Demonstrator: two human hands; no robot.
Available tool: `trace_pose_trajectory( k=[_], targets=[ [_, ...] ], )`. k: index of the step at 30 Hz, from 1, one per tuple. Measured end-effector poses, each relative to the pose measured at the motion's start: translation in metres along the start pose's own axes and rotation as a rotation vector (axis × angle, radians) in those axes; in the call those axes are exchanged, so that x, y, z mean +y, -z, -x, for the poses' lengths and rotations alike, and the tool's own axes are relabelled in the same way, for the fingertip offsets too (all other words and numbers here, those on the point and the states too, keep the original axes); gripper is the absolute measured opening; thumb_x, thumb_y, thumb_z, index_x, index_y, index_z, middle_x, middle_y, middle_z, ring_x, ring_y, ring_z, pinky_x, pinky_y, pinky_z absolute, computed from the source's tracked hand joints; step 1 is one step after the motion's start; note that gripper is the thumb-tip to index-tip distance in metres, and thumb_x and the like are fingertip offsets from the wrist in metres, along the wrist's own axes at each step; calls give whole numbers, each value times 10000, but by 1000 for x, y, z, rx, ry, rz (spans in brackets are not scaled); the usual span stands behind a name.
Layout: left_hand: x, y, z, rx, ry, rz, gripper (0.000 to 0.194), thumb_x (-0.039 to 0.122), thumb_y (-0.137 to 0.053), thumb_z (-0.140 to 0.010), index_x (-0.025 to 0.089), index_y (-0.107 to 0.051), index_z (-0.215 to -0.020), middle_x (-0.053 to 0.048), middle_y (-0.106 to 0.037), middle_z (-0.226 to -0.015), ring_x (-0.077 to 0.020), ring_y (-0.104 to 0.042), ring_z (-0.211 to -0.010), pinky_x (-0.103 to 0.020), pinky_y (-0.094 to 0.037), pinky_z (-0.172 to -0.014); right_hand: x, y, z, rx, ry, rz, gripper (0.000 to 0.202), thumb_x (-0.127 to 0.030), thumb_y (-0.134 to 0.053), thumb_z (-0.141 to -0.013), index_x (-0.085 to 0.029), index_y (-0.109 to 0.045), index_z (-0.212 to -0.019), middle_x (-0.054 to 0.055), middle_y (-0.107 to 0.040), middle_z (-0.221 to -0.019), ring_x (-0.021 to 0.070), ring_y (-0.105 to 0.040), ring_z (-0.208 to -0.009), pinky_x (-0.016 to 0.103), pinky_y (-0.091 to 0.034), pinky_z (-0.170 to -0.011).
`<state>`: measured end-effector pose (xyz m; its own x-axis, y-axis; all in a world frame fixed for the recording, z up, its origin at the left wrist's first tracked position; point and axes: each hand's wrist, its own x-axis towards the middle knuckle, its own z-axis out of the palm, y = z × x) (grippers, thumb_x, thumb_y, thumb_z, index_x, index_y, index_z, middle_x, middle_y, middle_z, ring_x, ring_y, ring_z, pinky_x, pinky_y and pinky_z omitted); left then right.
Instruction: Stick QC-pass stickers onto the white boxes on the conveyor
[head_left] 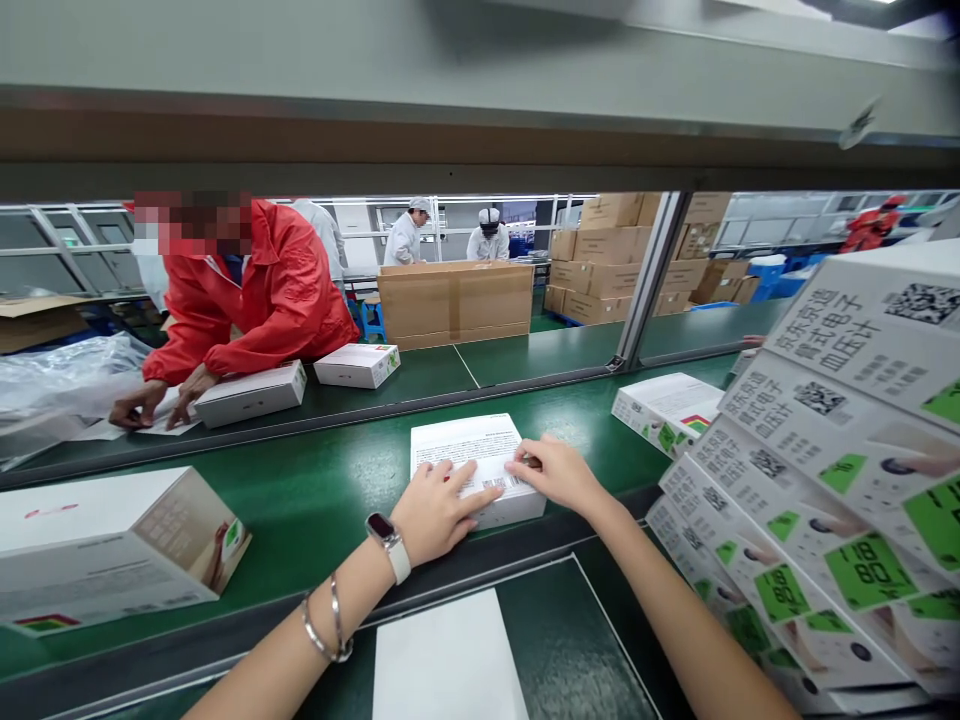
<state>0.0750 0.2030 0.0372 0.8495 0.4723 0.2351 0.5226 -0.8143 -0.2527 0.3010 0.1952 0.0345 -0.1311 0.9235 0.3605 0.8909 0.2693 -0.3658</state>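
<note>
A white printed carton lies flat on a green conveyor belt, directly ahead. The left hand is spread, unclenched, over its top; the right hand bends its fingers at the right edge by a barcode. Steady, even pressure from the left, with light fingertip work from the right, would suit best. Whether the right fingers pinch anything is unclear; the hands cover some print, and stacked blood-pressure-monitor boxes run out of frame.
</note>
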Motion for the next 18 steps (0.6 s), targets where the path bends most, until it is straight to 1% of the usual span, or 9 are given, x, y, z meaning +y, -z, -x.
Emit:
trace_pose_trajectory(
  k=[4, 6, 8, 11, 13, 14, 15, 16, 18],
  targets=[
    [-2, -2, 1, -14, -18, -58, 473, 389, -468, -817, 435, -289, -1252, -37, -331, -1307, -282, -428, -956, -411, -345, -725, -8, -21, 3, 29, -107, -223, 325, -481, -368, -808, -214, -526, -711, -13, -562, -629, 142, -501, -597, 228, -323, -519],
    [-4, -4, 7, -13, -20, -44, 469, 370, -460, -827, 439, -282, -1256, -28, -323, -1323, -292, -421, -985, -416, -350, -730, -8, -30, 4, 59, -153, -312, 357, -511, -352, -804, -212, -515, -700, -16, -550, -614, 136, -492, -567, 230, -329, -516],
    [-6, -5, 17, -7, -19, -12, 447, 310, -449, -844, 457, -302, -1239, -1, -300, -1344, -293, -405, -1033, -425, -349, -758, -6, -37, 3, 103, -198, -390, 386, -539, -353, -791, -204, -503, -673, -13, -536, -603, 136, -485, -565, 233, -340, -522],
    [-9, -1, 37, -5, -7, 60, 446, 182, -452, -836, 462, -400, -1179, 47, -239, -1375, -296, -343, -1131, -464, -317, -839, -3, -47, -3, 168, -269, -548, 411, -572, -390, -754, -189, -497, -653, -3, -531, -607, 141, -483, -589, 236, -356, -530],
    [-15, 3, 51, -16, 16, 191, 345, 213, -488, -819, 434, -519, -1082, 70, -264, -1364, -302, -298, -1178, -495, -279, -895, -4, -54, -9, 193, -313, -694, 408, -579, -433, -726, -181, -516, -684, 5, -549, -634, 140, -489, -599, 235, -361, -525],
    [-21, 4, 57, -9, 51, 298, 266, 266, -498, -816, 412, -567, -1027, 72, -306, -1344, -294, -295, -1188, -494, -267, -919, -5, -58, -13, 175, -345, -769, 409, -581, -452, -712, -179, -528, -703, 8, -558, -640, 136, -490, -582, 233, -357, -504],
    [-28, 4, 62, 25, 129, 427, 218, 321, -494, -817, 388, -592, -999, 64, -345, -1324, -280, -301, -1192, -482, -261, -941, -7, -61, -16, 127, -384, -842, 415, -585, -468, -698, -177, -541, -721, 12, -564, -636, 131, -486, -549, 231, -345, -470],
    [-35, 3, 66, 85, 257, 588, 220, 367, -480, -820, 362, -593, -1008, 50, -379, -1304, -262, -313, -1193, -461, -264, -957, -9, -65, -19, 55, -431, -911, 424, -588, -481, -686, -173, -554, -735, 15, -568, -623, 125, -477, -509, 228, -324, -431],
    [-51, -4, 69, 223, 578, 921, 322, 423, -426, -837, 291, -536, -1109, -9, -436, -1265, -238, -375, -1163, -423, -314, -947, -15, -74, -24, -100, -515, -1018, 450, -592, -500, -667, -156, -580, -741, 26, -570, -587, 114, -456, -439, 220, -269, -368]
  ],
)
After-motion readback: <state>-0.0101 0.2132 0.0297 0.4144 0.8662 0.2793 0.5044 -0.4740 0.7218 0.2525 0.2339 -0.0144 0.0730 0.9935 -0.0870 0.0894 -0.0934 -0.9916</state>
